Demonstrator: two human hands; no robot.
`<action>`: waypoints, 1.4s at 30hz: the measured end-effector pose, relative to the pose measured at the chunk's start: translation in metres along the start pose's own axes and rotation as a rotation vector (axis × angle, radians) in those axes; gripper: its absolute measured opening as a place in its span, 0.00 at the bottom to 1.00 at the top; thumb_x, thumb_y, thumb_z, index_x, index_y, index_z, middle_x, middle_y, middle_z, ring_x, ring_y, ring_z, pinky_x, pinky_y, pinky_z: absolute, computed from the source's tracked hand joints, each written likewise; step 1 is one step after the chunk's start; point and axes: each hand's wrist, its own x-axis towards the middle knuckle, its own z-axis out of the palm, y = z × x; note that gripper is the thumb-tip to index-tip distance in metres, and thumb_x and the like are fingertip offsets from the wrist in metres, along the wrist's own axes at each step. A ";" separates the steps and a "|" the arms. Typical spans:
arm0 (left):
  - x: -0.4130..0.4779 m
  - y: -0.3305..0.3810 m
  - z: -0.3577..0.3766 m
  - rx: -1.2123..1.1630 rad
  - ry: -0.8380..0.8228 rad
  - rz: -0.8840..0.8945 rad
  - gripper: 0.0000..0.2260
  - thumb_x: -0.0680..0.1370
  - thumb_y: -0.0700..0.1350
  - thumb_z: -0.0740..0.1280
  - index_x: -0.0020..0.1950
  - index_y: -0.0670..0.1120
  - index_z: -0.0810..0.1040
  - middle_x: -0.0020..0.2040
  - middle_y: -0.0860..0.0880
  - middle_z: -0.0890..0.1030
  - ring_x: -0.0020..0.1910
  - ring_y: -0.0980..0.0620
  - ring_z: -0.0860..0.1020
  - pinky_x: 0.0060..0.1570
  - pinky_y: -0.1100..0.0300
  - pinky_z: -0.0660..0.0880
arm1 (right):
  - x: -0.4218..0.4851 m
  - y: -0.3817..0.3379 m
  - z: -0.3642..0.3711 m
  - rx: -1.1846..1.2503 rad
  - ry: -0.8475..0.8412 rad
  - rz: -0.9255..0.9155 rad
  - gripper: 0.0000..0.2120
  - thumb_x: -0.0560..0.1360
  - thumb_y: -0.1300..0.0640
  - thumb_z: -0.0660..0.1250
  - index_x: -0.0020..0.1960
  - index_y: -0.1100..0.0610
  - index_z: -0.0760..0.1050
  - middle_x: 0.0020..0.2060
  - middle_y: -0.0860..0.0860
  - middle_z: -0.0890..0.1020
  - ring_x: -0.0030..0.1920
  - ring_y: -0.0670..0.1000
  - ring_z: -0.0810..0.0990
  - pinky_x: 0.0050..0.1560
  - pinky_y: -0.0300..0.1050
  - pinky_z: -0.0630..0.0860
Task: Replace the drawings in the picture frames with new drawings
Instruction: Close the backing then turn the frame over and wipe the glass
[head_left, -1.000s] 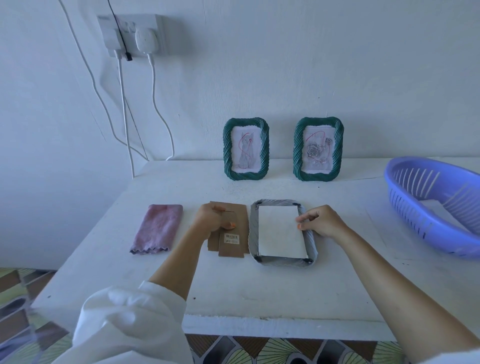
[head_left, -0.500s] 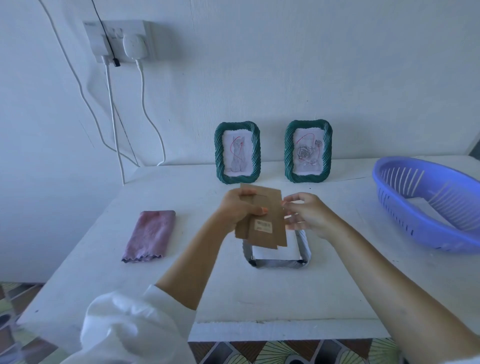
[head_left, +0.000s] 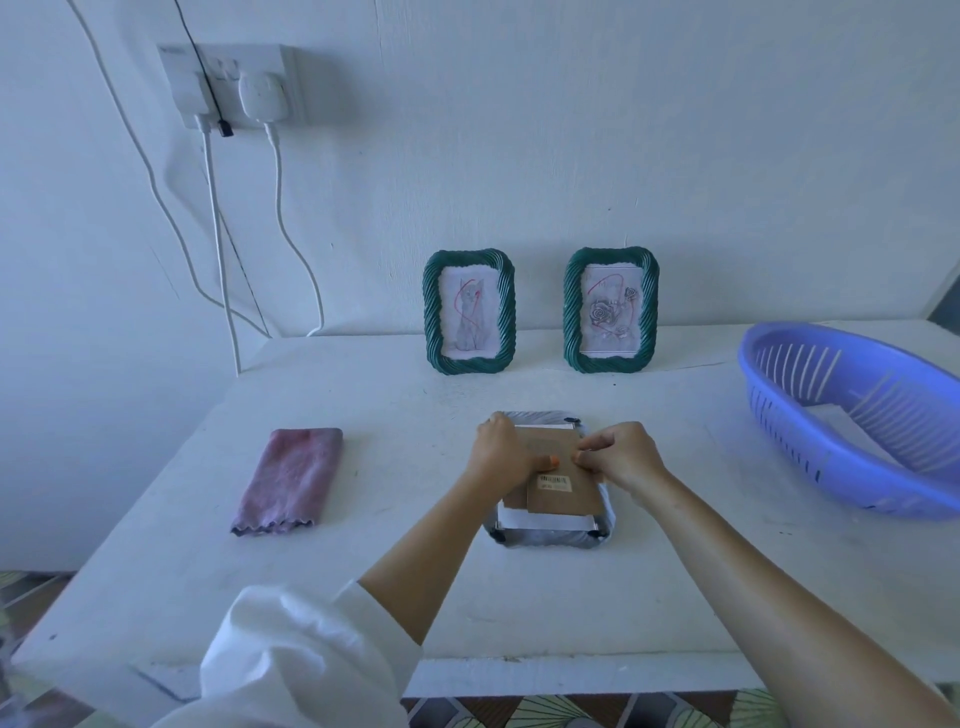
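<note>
A face-down frame (head_left: 550, 538) was laid mid-table (head_left: 363, 597). A brown backing (head_left: 563, 493) was held on it, gripped at its left edge by the left hand (head_left: 501, 452) and pinched at its right by the right hand (head_left: 621, 457). A cat frame (head_left: 469, 312) and a rose frame (head_left: 611, 310) were stood far, against the wall, with a cloth (head_left: 291, 480) left, a basket (head_left: 852, 415) right and a socket (head_left: 228, 85) above.
</note>
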 end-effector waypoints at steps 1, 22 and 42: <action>0.000 0.000 0.001 0.002 -0.005 -0.004 0.34 0.70 0.51 0.74 0.68 0.38 0.64 0.66 0.42 0.70 0.64 0.44 0.71 0.59 0.55 0.71 | -0.001 -0.001 0.000 -0.023 -0.002 -0.009 0.11 0.68 0.64 0.74 0.50 0.65 0.81 0.44 0.60 0.83 0.37 0.54 0.80 0.39 0.43 0.77; 0.005 -0.010 0.008 0.083 0.009 -0.018 0.36 0.69 0.53 0.75 0.70 0.41 0.63 0.66 0.42 0.70 0.65 0.44 0.69 0.63 0.51 0.69 | -0.003 -0.002 0.009 -0.117 0.047 -0.087 0.14 0.70 0.63 0.72 0.54 0.63 0.80 0.53 0.59 0.82 0.53 0.58 0.81 0.54 0.56 0.79; 0.006 -0.007 0.006 0.092 0.018 -0.016 0.34 0.70 0.51 0.74 0.69 0.42 0.64 0.66 0.43 0.72 0.65 0.45 0.70 0.57 0.55 0.70 | -0.002 -0.022 0.010 -0.226 0.008 0.006 0.06 0.70 0.64 0.72 0.38 0.59 0.75 0.40 0.58 0.78 0.33 0.57 0.79 0.30 0.45 0.79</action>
